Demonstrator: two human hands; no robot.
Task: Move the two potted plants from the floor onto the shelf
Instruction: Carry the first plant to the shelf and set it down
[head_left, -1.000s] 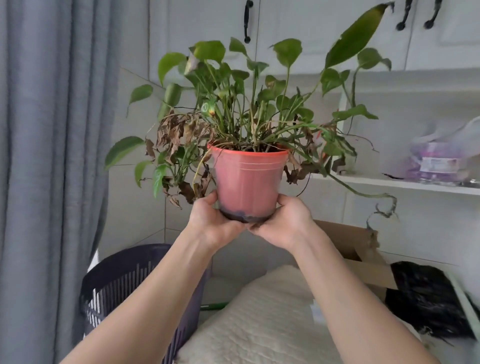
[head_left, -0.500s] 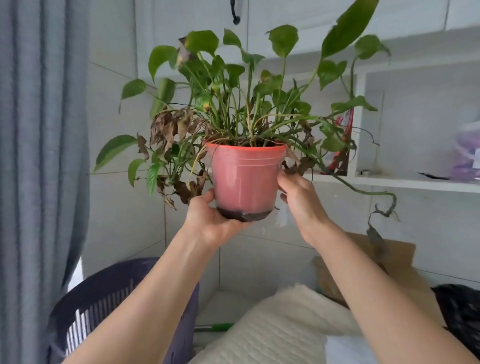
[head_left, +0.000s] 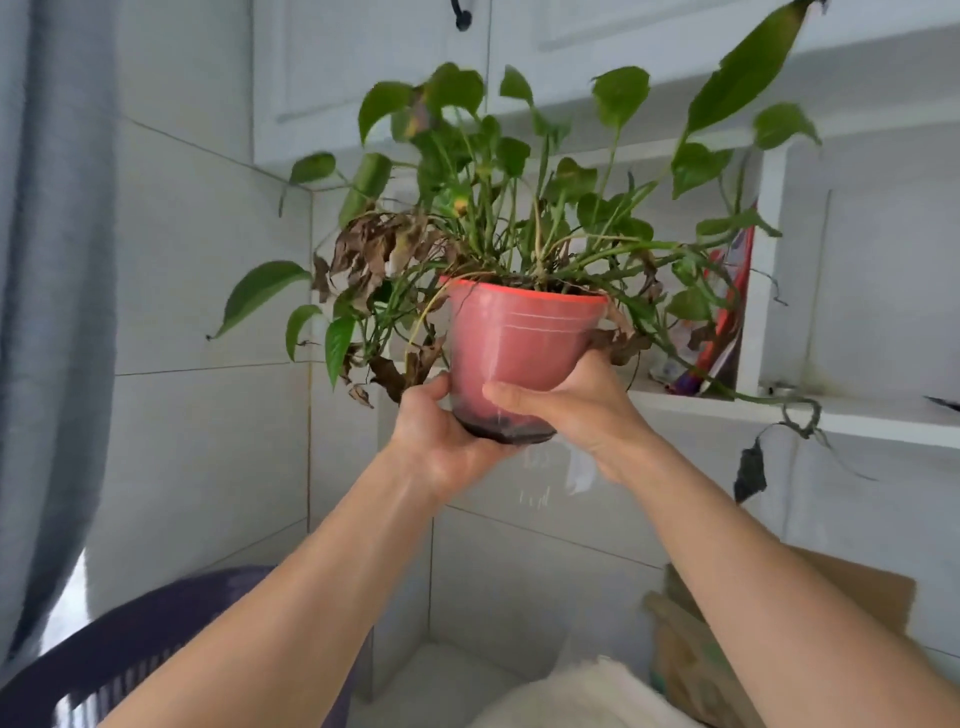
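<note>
Hands, left (head_left: 441, 436) and right (head_left: 576, 405), grip red potted plant (head_left: 519, 338); no writing legible.

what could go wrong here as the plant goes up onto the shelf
1. The long vine trails down over the shelf edge and could snag as the pot goes in.
2. Red packaging already stands in the left compartment, so leaves or the pot may knock it over.
3. The left hand and right hand grip only the pot's lower part; the leafy top could tip it and spill soil.
</note>
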